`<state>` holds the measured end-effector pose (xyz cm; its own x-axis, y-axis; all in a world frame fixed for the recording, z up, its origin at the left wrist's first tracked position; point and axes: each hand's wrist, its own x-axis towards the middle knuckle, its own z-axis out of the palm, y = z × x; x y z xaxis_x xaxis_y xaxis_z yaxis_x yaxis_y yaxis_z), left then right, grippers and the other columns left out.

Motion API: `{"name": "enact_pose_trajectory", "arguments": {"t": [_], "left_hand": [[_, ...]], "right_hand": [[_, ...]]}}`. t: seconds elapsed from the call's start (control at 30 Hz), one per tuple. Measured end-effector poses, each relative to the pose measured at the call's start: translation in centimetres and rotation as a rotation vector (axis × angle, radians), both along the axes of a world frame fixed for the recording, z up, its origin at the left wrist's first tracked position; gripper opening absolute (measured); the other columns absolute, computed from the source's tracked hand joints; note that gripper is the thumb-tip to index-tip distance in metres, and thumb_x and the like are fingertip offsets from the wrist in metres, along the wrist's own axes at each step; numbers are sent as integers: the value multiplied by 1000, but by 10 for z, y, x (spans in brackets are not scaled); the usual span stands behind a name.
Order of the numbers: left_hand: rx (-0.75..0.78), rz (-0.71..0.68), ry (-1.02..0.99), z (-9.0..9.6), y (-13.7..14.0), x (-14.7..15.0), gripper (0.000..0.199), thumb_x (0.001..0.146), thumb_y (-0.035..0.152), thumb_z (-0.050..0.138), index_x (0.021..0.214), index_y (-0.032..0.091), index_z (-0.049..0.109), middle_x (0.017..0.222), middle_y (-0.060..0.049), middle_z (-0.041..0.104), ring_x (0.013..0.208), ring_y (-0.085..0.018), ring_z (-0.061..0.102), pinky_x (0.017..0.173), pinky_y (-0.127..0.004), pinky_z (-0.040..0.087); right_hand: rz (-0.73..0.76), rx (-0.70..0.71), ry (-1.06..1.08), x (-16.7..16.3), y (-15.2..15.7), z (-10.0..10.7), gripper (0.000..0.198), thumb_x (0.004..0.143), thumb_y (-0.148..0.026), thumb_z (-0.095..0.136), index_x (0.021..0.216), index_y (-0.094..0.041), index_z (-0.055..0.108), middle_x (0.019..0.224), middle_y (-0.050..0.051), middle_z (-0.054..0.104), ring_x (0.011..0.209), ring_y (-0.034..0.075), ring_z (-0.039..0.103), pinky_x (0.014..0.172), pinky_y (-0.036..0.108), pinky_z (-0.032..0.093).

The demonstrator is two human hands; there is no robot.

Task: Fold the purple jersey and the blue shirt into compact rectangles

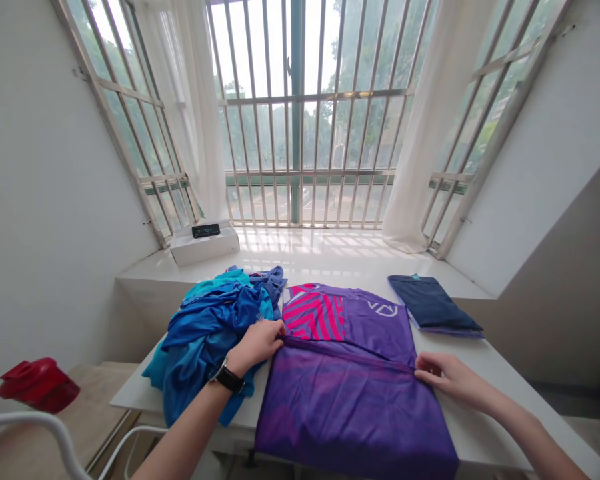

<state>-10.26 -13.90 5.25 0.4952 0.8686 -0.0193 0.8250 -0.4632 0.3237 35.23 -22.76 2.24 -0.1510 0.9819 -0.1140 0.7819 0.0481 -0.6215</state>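
Observation:
A purple shirt (pixel 350 407) with pink stripes and a white logo lies across the white table, its near part hanging over the front edge. My left hand (pixel 257 343), with a black watch on the wrist, pinches the left end of a fold running across the shirt. At the right end of the same fold, my right hand (pixel 445 375) grips the fabric between thumb and fingers. Close beside my left hand is a crumpled heap of blue and teal clothes (pixel 205 333).
Folded dark navy clothing (pixel 433 303) lies at the table's right rear. A white box (pixel 205 245) with a small black device (pixel 206 231) on it stands on the windowsill (pixel 320 257). At the lower left are a red object (pixel 39 385) and a white curved tube (pixel 45 419).

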Motion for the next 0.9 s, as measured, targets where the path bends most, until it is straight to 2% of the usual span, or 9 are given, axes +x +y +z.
{"name": "enact_pose_trajectory", "arguments": {"t": [0.13,0.37,0.57,0.7,0.9], "left_hand": [[-5,18,17,-1,1,5,16,88,31,58,98,23,67,98,-8,72,93,-27,65,71,-30,43],[-43,59,-17,0,2,8,9,85,23,58,84,21,67,88,-6,71,87,-24,65,68,-27,42],[-53,78,-41,-2,2,11,12,85,26,59,92,21,68,95,-8,73,90,-26,66,69,-29,44],[-78,18,-125,-5,7,17,19,84,28,62,100,22,69,97,-6,75,91,-24,67,73,-28,46],[-128,-61,-254,-17,15,17,18,76,16,61,90,20,72,91,-4,74,85,-20,66,73,-25,46]], "right_hand": [[19,0,-16,-1,2,-2,36,78,-57,63,72,-21,68,70,4,69,66,21,57,62,31,43],[33,19,33,-1,3,-6,34,80,-55,62,73,-21,66,72,3,68,66,20,57,63,30,45],[34,-28,15,-9,4,-2,40,80,-59,60,79,-20,70,76,5,70,71,21,59,66,31,45],[19,-18,14,-13,6,0,40,78,-60,62,73,-20,66,72,4,67,70,21,57,65,30,44],[55,-25,30,-12,9,-2,34,80,-55,63,75,-21,63,74,2,66,71,20,56,66,29,44]]}}
